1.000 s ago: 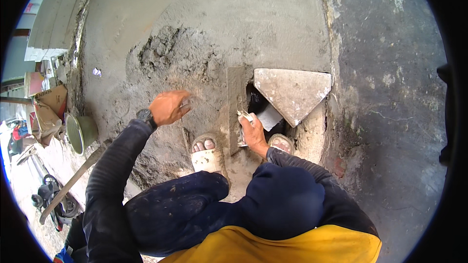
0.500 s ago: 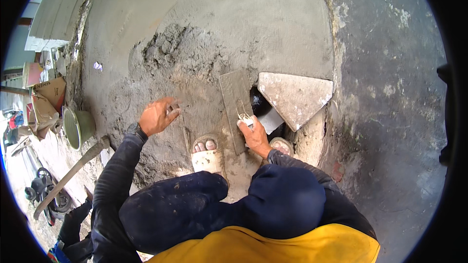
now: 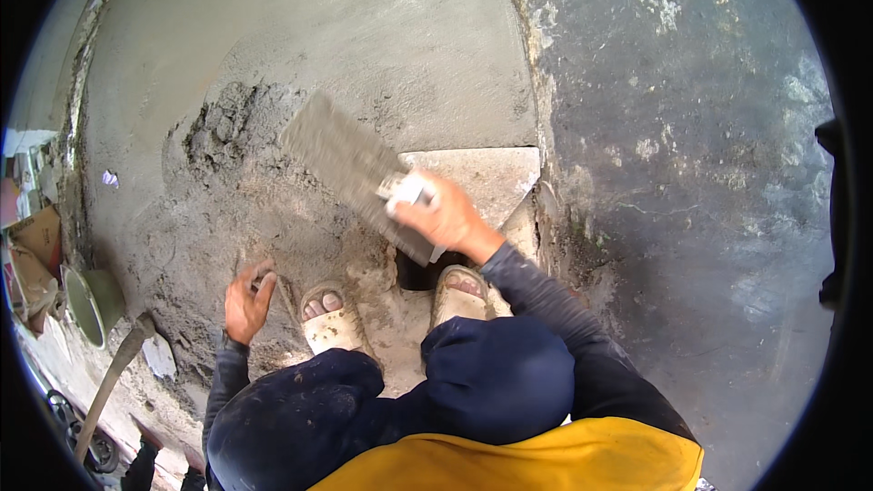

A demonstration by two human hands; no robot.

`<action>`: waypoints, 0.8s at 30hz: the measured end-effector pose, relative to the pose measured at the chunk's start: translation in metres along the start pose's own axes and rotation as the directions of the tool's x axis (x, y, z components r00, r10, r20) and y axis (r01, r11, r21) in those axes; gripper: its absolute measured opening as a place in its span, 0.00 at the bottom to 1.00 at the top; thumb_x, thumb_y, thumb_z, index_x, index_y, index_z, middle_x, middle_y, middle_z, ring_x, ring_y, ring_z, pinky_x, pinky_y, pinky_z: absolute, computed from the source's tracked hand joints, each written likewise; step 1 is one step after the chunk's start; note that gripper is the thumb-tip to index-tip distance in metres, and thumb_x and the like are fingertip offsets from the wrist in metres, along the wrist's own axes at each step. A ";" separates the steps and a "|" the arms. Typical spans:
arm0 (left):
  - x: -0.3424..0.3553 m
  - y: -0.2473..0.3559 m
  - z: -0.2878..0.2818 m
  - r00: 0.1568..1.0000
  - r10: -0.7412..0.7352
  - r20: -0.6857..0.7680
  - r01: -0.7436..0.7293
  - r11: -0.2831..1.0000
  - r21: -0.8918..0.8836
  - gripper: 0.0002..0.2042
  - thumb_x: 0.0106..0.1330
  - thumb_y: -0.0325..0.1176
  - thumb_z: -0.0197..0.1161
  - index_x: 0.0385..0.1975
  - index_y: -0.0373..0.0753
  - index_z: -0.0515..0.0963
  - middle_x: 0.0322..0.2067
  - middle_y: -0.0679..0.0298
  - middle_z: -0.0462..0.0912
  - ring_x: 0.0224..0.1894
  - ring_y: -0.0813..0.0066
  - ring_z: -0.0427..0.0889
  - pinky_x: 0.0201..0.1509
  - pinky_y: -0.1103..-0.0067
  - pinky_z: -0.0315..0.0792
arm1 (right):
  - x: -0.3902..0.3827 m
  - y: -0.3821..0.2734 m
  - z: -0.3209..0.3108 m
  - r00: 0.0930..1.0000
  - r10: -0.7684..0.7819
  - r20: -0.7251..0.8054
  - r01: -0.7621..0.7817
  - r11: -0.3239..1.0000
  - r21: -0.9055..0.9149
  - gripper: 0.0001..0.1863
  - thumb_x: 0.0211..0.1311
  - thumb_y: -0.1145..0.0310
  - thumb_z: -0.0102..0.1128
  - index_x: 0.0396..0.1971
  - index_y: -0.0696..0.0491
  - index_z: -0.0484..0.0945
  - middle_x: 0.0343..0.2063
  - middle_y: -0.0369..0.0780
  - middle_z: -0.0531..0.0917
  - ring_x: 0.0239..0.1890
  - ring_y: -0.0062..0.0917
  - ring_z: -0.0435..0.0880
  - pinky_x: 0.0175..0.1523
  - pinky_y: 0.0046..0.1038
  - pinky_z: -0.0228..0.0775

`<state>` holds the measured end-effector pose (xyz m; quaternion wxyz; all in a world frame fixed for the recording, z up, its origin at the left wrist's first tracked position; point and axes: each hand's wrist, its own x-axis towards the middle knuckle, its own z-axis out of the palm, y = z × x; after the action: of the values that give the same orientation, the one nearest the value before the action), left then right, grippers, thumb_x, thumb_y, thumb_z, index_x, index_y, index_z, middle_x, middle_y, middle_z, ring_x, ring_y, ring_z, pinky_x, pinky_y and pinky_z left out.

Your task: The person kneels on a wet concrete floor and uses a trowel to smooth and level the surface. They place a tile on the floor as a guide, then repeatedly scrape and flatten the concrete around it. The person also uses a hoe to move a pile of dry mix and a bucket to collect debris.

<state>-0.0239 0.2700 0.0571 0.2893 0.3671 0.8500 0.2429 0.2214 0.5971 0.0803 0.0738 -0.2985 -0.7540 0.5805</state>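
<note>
1. Presently, it seems that the spreading or smoothing of mortar is in hand: the right hand grips the trowel by its pale handle.
2. The left hand is near the left sandal, with fingers loosely curled; I see nothing held in it.
3. The trowel is in front of the person, slanted, its far end near the rough mortar heap and its near end above the dark hole, beside the pale slab.
4. In my judgement, the next move calls for a flat blade, steady pressure on the rough part, and care that no mortar drops into the hole.
5. The trowel has a long, rectangular, grey blade, which looks coated with cement. It is blurred, so I cannot tell whether it touches the floor.
</note>
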 end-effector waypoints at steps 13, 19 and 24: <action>-0.066 -0.006 0.058 0.952 -0.283 0.120 0.306 0.907 -0.289 0.17 0.68 0.36 0.69 0.52 0.36 0.85 0.38 0.54 0.90 0.37 0.68 0.88 0.44 0.74 0.80 | 0.120 0.044 -0.124 0.993 -0.027 0.111 0.110 0.506 -0.855 0.23 0.66 0.45 0.61 0.39 0.52 0.84 0.29 0.51 0.87 0.35 0.48 0.88 0.42 0.46 0.78; -0.082 -0.016 0.051 0.917 -0.395 0.058 0.396 0.884 -0.250 0.17 0.68 0.35 0.69 0.52 0.32 0.85 0.37 0.55 0.90 0.37 0.70 0.87 0.45 0.74 0.80 | 0.114 0.080 -0.107 0.997 0.002 0.071 0.062 0.453 -0.889 0.23 0.62 0.41 0.67 0.37 0.49 0.83 0.27 0.45 0.88 0.30 0.44 0.89 0.37 0.44 0.80; -0.077 -0.015 0.052 0.916 -0.381 0.125 0.400 0.853 -0.334 0.18 0.68 0.34 0.68 0.53 0.31 0.84 0.38 0.54 0.91 0.38 0.71 0.87 0.45 0.74 0.80 | 0.122 0.085 -0.109 0.938 -0.339 -0.079 0.081 0.433 -0.898 0.25 0.62 0.40 0.66 0.39 0.48 0.83 0.24 0.42 0.88 0.29 0.40 0.90 0.36 0.41 0.81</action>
<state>0.0471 0.2125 0.0353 0.4165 0.1354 0.8411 0.3175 0.2034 0.7653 0.0078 0.0739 -0.2658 -0.9599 0.0496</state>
